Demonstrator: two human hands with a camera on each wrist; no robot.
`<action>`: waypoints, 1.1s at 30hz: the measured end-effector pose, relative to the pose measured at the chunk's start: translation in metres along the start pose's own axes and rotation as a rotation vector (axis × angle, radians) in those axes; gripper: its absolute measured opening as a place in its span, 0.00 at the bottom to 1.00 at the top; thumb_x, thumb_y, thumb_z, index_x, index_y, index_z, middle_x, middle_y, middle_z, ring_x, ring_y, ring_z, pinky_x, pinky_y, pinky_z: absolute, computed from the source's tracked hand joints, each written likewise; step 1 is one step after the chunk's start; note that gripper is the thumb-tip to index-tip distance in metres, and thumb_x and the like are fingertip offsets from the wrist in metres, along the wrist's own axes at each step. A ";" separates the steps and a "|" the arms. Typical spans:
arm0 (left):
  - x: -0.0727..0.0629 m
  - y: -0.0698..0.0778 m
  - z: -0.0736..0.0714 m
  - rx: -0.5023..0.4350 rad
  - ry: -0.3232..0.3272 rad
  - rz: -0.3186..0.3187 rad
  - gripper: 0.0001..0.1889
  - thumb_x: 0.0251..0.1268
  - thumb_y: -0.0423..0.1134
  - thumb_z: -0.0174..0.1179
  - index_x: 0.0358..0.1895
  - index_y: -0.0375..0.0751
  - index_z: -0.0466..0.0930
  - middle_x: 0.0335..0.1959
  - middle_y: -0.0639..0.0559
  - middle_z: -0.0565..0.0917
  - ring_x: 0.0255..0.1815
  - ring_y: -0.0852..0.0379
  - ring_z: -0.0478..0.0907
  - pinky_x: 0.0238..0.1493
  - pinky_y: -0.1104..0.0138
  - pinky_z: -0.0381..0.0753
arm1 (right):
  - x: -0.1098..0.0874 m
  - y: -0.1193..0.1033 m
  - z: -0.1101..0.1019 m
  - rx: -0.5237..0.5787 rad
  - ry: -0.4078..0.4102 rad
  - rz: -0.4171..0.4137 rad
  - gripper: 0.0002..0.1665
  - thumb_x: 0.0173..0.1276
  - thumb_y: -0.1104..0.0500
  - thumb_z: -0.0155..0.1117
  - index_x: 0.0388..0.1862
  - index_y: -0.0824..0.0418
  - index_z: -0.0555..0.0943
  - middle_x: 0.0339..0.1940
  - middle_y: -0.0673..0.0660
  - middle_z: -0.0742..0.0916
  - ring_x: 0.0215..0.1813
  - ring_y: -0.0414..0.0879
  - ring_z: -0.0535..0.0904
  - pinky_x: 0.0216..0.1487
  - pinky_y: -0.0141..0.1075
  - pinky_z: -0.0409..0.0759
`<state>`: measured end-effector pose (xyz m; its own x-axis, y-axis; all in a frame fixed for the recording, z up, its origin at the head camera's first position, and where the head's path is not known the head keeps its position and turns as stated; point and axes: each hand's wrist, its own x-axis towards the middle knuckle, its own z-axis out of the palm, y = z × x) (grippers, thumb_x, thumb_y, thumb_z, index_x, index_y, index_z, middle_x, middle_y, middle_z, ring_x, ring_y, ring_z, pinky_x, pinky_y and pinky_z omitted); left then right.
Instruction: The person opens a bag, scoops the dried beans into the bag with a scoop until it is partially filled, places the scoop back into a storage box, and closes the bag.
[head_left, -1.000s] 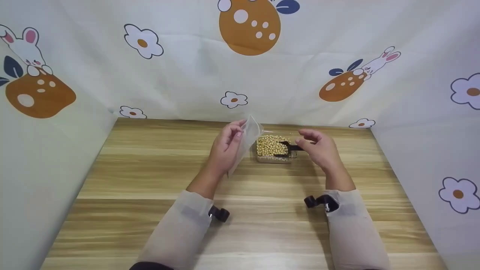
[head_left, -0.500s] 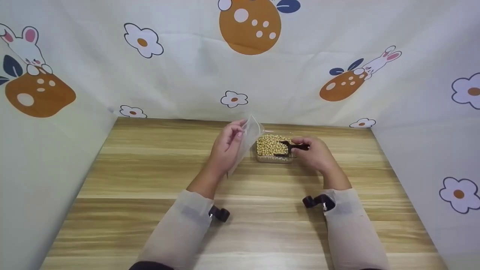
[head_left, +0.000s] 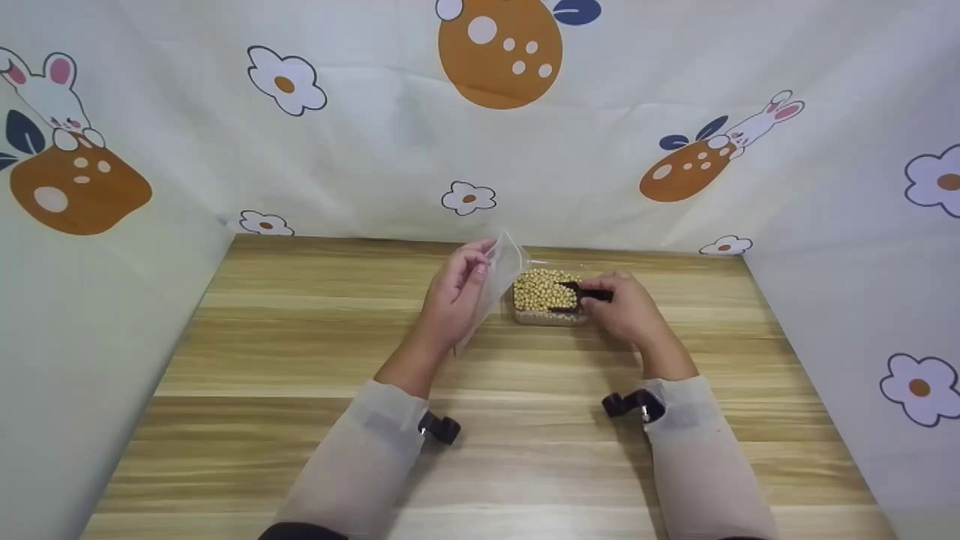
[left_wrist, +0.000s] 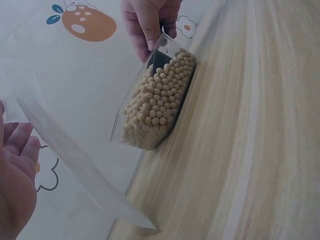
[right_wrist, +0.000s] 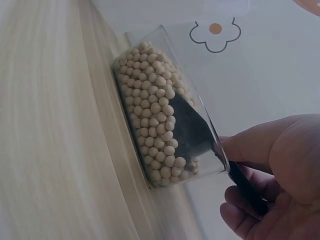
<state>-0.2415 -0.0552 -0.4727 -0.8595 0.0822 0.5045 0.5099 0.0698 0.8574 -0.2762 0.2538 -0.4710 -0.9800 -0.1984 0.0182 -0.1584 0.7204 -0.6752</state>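
My left hand [head_left: 452, 296] holds a clear plastic bag [head_left: 501, 276] by its upper edge, thumb on one side. The bag hangs thin and flat with its mouth gaping, just left of a clear rectangular box [head_left: 551, 321]. Pale yellow soybeans [right_wrist: 150, 107] fill the box. A black scoop [right_wrist: 189, 131] lies partly sunk among them, its handle sticking out over the right end. Around that handle curl the thumb and fingers of my right hand [head_left: 626, 306], right at the box's rim. The scoop's front edge is buried in the beans.
The box stands on a wood-grain table [head_left: 517, 450] near its back edge. A pale printed cloth [head_left: 360, 150] hangs close behind and along both sides. Black wrist cameras jut inward from both sleeves.
My right hand has come in from the right and lowered, taking hold of the scoop's handle and sliding closer to the box. The left hand and the bag have stayed nearly still.
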 end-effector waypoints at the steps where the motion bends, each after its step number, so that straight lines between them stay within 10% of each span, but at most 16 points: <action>1: 0.000 0.000 0.000 0.000 -0.001 0.003 0.08 0.85 0.32 0.49 0.51 0.34 0.77 0.74 0.43 0.79 0.78 0.47 0.75 0.81 0.52 0.73 | 0.000 0.001 0.000 -0.001 -0.001 0.002 0.20 0.73 0.61 0.69 0.62 0.64 0.87 0.63 0.68 0.83 0.69 0.64 0.77 0.79 0.57 0.71; 33: -0.001 0.001 0.001 0.013 -0.011 -0.014 0.08 0.85 0.33 0.48 0.52 0.35 0.76 0.75 0.45 0.79 0.80 0.48 0.73 0.83 0.57 0.71 | 0.001 0.006 0.001 -0.039 -0.023 -0.057 0.18 0.79 0.62 0.65 0.63 0.67 0.85 0.60 0.68 0.81 0.67 0.63 0.77 0.76 0.57 0.74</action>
<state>-0.2403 -0.0541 -0.4725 -0.8662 0.0917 0.4911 0.4982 0.0839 0.8630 -0.2781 0.2571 -0.4756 -0.9664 -0.2543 0.0386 -0.2186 0.7327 -0.6445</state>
